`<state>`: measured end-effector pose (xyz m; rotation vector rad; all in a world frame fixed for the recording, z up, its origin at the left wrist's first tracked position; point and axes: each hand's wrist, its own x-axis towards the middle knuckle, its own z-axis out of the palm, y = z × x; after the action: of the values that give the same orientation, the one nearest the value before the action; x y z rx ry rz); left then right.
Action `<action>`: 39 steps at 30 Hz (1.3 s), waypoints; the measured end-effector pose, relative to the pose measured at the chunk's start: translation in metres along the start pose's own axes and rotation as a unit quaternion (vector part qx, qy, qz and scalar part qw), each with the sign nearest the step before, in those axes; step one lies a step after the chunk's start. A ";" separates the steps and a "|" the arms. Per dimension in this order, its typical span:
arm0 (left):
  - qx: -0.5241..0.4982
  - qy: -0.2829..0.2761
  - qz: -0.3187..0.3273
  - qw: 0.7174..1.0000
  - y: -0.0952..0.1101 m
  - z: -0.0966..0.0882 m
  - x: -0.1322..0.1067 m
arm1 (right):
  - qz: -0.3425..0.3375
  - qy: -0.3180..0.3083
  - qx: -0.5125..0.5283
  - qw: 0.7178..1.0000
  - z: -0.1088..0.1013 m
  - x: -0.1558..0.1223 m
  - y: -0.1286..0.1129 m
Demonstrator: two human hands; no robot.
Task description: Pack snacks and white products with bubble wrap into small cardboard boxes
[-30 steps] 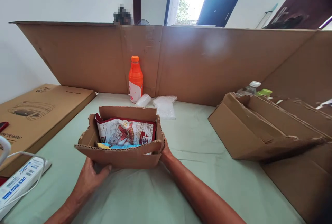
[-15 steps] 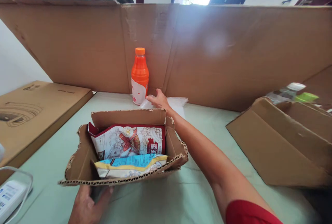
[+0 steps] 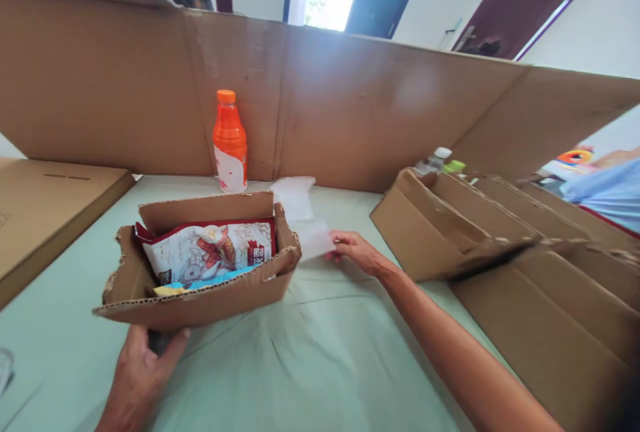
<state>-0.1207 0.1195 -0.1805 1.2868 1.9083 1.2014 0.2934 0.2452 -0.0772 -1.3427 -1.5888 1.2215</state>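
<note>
My left hand point(image 3: 143, 365) is at the near side of an open cardboard box point(image 3: 200, 312), its thumb and fingers gripping the lower edge; the fingertips are hidden under it. Inside the box lie a white and dark-red food pouch point(image 3: 213, 249) with a picture of dates and, in front of it, a blue and yellow packet point(image 3: 215, 280). My right hand point(image 3: 353, 249) pinches the edge of a thin translucent white plastic sheet point(image 3: 313, 239) to the right of the box. Another white plastic piece point(image 3: 295, 197) lies behind it.
An orange bottle point(image 3: 230, 142) stands upright behind the box, before a tall cardboard wall point(image 3: 350, 112). Several open cardboard boxes point(image 3: 415, 239) stand at the right, one with bottles in it. A flat carton point(image 3: 65, 212) lies at the left. Part of a person shows at the far right.
My right hand has come from beside the bottle toward the right and nearer me, drawing the plastic sheet along. My left hand stays at the box. The view has turned right.
</note>
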 end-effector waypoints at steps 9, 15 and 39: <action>0.007 -0.001 -0.006 1.000 0.014 -0.010 0.007 | 0.076 -0.038 0.040 0.996 -0.023 -0.096 0.019; 0.012 0.003 0.014 1.000 0.022 -0.013 0.007 | 0.058 -0.128 0.049 0.989 -0.009 -0.122 0.006; -0.065 -0.016 0.021 0.998 0.050 -0.012 -0.001 | -0.033 0.063 -0.171 0.983 0.064 -0.105 -0.021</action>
<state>-0.1084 0.1218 -0.1309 1.2742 1.7577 1.2960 0.2493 0.1290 -0.0704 -1.5312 -1.7909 0.8298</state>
